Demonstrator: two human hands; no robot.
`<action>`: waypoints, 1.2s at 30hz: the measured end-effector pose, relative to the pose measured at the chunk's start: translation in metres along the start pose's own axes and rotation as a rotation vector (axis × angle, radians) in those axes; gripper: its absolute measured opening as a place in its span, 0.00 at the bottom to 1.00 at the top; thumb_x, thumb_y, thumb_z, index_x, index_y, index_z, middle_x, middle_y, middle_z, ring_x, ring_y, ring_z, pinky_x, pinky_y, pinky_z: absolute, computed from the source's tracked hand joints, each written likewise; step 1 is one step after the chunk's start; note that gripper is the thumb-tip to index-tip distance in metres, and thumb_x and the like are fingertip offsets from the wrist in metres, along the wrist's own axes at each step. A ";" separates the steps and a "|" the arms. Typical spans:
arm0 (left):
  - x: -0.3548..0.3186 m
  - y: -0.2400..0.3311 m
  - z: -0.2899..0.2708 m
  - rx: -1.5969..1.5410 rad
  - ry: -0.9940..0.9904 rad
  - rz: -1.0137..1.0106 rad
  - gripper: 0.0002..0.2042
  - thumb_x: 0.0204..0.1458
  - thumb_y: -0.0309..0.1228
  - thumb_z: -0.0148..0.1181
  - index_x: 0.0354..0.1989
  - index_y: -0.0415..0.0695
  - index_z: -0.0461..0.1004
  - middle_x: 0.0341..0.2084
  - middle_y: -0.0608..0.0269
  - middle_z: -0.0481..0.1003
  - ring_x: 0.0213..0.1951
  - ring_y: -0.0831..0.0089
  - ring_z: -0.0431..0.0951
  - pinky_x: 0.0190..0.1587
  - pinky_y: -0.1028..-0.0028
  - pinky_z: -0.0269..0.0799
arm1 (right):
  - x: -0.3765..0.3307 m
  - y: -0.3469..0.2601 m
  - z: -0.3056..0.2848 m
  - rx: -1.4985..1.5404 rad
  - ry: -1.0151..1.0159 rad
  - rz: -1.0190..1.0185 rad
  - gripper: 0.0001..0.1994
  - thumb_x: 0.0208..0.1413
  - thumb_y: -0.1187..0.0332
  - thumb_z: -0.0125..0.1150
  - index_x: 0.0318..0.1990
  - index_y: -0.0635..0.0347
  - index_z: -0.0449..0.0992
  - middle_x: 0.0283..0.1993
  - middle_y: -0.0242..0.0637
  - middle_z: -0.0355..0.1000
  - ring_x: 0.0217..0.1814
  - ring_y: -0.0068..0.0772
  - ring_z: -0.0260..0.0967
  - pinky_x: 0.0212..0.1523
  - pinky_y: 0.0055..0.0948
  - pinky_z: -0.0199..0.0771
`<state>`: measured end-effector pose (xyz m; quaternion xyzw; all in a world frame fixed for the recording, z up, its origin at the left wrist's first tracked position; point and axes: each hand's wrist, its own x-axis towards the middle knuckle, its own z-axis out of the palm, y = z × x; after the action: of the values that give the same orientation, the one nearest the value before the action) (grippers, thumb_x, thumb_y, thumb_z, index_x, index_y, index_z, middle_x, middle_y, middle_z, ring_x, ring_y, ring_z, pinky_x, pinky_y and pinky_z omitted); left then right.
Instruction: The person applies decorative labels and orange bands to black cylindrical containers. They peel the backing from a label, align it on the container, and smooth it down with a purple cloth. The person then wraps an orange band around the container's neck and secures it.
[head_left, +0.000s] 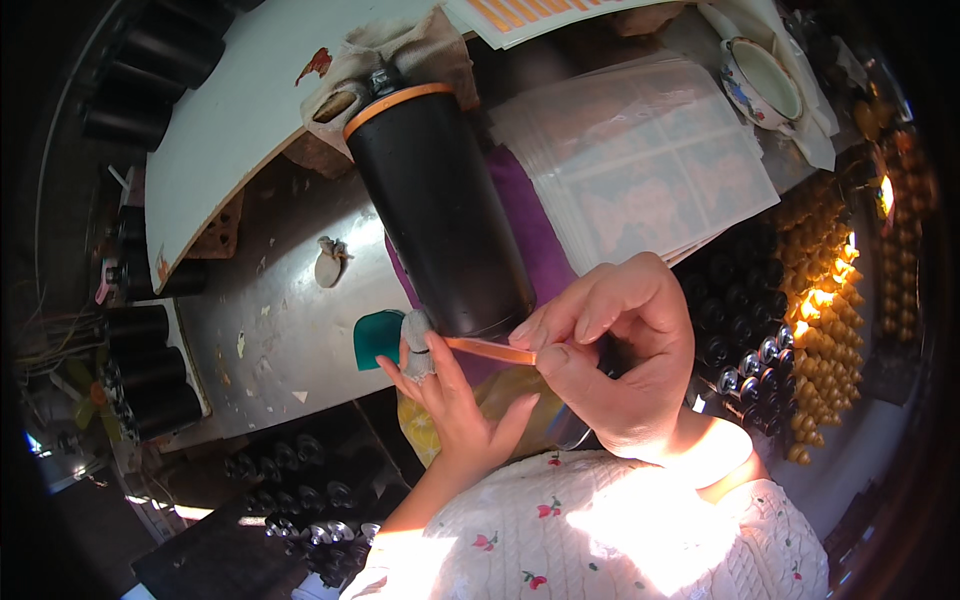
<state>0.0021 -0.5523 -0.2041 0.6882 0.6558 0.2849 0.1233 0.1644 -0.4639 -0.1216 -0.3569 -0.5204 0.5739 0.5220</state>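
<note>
while right hand (pixel 650 385) pinches orange strip (pixel 495 350) — left hand (pixel 457 412) spread — sheets (pixel 655 155) flank black cylinder (pixel 440 205).

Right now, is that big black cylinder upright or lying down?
Lying down: the black cylinder shows its long side, over purple cloth.

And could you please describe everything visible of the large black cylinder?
The large black cylinder looks smooth, perhaps painted, with an orange band around its far end and a dark fitting beyond. It lies on its side over purple cloth, far end by a rumpled rag. The right hand is at its near end; contact is unclear.
</note>
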 end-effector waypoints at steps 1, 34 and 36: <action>-0.002 0.000 -0.001 -0.003 -0.006 -0.006 0.56 0.49 0.56 0.64 0.72 0.27 0.38 0.46 0.49 0.61 0.64 0.46 0.55 0.66 0.32 0.17 | -0.001 0.000 -0.002 0.008 0.030 0.013 0.15 0.52 0.89 0.56 0.37 0.59 0.60 0.33 0.39 0.70 0.39 0.32 0.76 0.47 0.32 0.79; 0.007 0.006 0.003 0.238 -0.056 0.155 0.57 0.48 0.57 0.64 0.74 0.33 0.36 0.70 0.34 0.40 0.70 0.30 0.38 0.62 0.27 0.17 | 0.001 0.039 -0.025 0.477 0.283 0.377 0.09 0.58 0.82 0.58 0.41 0.61 0.65 0.39 0.37 0.72 0.42 0.27 0.78 0.46 0.22 0.77; 0.011 0.010 0.001 0.285 -0.062 0.163 0.56 0.47 0.58 0.64 0.73 0.33 0.39 0.70 0.33 0.40 0.70 0.30 0.39 0.61 0.26 0.17 | 0.001 0.038 -0.026 0.474 0.280 0.388 0.09 0.58 0.82 0.58 0.40 0.61 0.65 0.39 0.37 0.72 0.42 0.26 0.77 0.47 0.22 0.77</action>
<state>0.0106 -0.5427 -0.1974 0.7580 0.6275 0.1767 0.0213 0.1799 -0.4538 -0.1634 -0.3933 -0.2180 0.7129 0.5381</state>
